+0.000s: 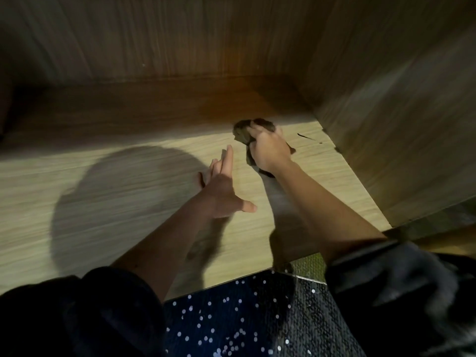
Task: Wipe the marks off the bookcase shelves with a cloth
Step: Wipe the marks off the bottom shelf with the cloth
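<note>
Our dark sleeves flank sequinned fabric below the shelf's front edge. Over the shelf, mid-depth, our left hand stretches out with straight fingers and spread thumb, holding nothing. Just beyond, toward the right rear corner, our right hand clenches a crumpled dark cloth against the wood. A dark streak lies beside it, near the side panel.

Grips a bunched dark cloth with the right hand and presses it on the shelf toward the far right corner, just left of a dark mark by the right edge. Holds the left hand just beside, fingers straight, thumb spread wide.
</note>
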`<move>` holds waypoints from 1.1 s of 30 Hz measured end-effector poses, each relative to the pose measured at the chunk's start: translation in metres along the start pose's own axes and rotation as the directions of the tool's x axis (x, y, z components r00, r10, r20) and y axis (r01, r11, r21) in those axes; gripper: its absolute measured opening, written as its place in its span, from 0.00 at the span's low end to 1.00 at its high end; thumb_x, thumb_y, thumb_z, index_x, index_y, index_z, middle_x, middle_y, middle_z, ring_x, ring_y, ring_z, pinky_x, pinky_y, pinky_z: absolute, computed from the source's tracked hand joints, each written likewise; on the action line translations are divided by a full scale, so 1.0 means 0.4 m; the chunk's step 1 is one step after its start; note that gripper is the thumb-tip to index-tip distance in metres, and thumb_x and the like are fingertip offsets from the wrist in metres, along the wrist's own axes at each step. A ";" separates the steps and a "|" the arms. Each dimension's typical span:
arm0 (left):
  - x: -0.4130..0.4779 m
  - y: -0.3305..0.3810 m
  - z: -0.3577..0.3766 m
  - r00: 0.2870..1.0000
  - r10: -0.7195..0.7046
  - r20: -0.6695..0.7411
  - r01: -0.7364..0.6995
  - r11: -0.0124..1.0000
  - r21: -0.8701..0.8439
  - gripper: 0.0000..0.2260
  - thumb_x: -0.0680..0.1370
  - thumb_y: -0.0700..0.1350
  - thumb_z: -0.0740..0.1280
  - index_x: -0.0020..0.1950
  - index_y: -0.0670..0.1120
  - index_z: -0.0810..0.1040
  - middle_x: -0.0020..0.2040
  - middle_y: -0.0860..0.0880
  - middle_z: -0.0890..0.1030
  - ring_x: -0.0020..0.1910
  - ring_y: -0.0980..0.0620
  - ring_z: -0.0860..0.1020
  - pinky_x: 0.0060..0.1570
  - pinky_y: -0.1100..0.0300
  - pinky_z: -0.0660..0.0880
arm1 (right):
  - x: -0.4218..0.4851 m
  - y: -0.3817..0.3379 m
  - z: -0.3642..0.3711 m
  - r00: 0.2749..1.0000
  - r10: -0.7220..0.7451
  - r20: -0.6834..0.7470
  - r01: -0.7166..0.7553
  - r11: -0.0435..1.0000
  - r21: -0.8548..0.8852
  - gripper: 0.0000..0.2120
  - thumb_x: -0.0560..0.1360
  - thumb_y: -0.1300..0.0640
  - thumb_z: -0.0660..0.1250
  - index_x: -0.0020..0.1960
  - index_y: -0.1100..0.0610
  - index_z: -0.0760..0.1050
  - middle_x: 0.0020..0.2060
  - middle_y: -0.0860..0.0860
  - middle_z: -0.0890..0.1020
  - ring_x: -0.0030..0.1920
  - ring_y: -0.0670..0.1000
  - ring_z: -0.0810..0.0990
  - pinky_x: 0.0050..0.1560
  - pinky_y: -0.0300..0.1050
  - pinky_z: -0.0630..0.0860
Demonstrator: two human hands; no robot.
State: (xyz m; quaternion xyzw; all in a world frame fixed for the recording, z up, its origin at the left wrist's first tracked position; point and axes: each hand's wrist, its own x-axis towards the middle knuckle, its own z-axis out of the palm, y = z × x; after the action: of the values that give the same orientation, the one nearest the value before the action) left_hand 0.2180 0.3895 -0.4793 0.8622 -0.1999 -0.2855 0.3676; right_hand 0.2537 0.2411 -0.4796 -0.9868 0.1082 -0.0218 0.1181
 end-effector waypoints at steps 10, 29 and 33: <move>-0.139 -0.063 0.041 0.924 0.146 -0.352 -0.169 0.985 -0.033 0.27 0.74 0.32 0.64 0.72 0.42 0.63 0.67 0.44 0.65 0.58 0.50 0.73 0.55 0.74 0.66 | -0.257 0.013 0.010 0.906 -0.422 -0.026 0.419 0.887 0.194 0.21 0.73 0.67 0.58 0.59 0.50 0.78 0.60 0.44 0.78 0.48 0.52 0.67 0.51 0.44 0.66; -0.354 -0.131 0.136 0.942 0.225 -0.250 -0.158 0.952 0.262 0.21 0.80 0.43 0.59 0.73 0.51 0.62 0.75 0.51 0.58 0.75 0.52 0.50 0.70 0.59 0.39 | -0.635 -0.037 -0.030 0.975 -0.221 0.019 0.208 0.942 0.263 0.15 0.73 0.67 0.62 0.53 0.54 0.80 0.55 0.46 0.81 0.51 0.44 0.75 0.56 0.38 0.63; -0.354 -0.131 0.135 0.943 0.219 -0.251 -0.161 0.959 0.234 0.21 0.80 0.43 0.59 0.73 0.50 0.63 0.75 0.51 0.59 0.75 0.51 0.50 0.70 0.57 0.40 | -0.592 0.002 -0.050 0.988 0.037 -0.152 0.001 0.970 0.244 0.15 0.73 0.67 0.62 0.57 0.57 0.78 0.58 0.47 0.79 0.54 0.44 0.68 0.60 0.40 0.64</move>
State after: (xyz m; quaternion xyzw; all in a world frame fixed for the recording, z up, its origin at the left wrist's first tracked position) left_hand 0.0832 0.4740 -0.5004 0.9039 -0.2585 -0.1035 0.3247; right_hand 0.0212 0.2875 -0.4644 -0.9592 0.1226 -0.1106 0.2297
